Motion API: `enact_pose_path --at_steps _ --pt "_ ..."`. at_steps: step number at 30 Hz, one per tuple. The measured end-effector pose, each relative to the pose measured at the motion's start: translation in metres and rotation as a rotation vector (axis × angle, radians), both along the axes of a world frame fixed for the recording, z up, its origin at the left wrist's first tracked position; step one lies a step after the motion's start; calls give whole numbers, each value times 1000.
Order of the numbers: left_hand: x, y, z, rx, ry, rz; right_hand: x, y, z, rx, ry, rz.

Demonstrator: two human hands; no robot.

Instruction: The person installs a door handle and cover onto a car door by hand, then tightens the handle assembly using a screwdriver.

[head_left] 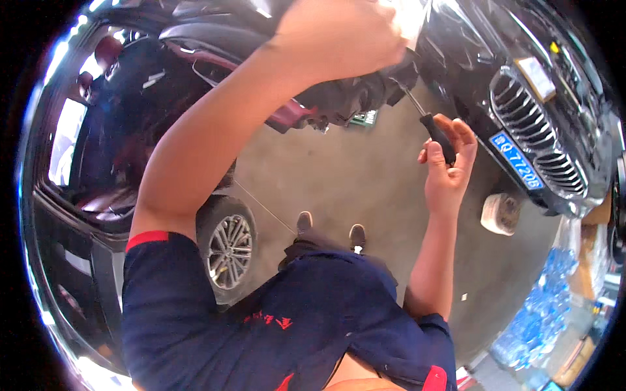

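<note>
Grey-brown floor [339,176] — white glare [412,21] up top.

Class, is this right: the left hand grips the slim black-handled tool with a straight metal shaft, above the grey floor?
No, wrong hand: the head view shows the bare right hand gripping the slim black-handled tool with a metal shaft, above the grey floor.

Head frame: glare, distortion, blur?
Head view, top: blown-out glare beside the left hand; head view, left: dark car bows along the fisheye rim; head view, right: reflections streak the other car; head view, centre-right: black-handled tool looks fairly sharp.
</note>
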State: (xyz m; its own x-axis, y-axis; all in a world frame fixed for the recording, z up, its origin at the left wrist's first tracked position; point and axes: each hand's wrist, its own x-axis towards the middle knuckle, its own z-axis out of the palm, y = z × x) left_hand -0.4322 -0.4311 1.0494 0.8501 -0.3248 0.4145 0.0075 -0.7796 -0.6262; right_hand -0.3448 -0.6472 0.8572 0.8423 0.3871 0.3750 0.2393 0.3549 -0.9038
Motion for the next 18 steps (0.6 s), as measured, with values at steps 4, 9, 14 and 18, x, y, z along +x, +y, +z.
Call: enact_pose_path --at_steps 4,9,14,18 --pt "-10 8 -1 60 -46 -58 8 -9 5 -252 242 155" --pt "-9 8 -3 89 -56 -44 -1 3 8 44 286 61" --pt "-8 11 -6 104 -81 -66 16 0 0 -55 219 95" --pt "-5 10 -6 115 -99 -78 -5 10 4 40 196 -2"
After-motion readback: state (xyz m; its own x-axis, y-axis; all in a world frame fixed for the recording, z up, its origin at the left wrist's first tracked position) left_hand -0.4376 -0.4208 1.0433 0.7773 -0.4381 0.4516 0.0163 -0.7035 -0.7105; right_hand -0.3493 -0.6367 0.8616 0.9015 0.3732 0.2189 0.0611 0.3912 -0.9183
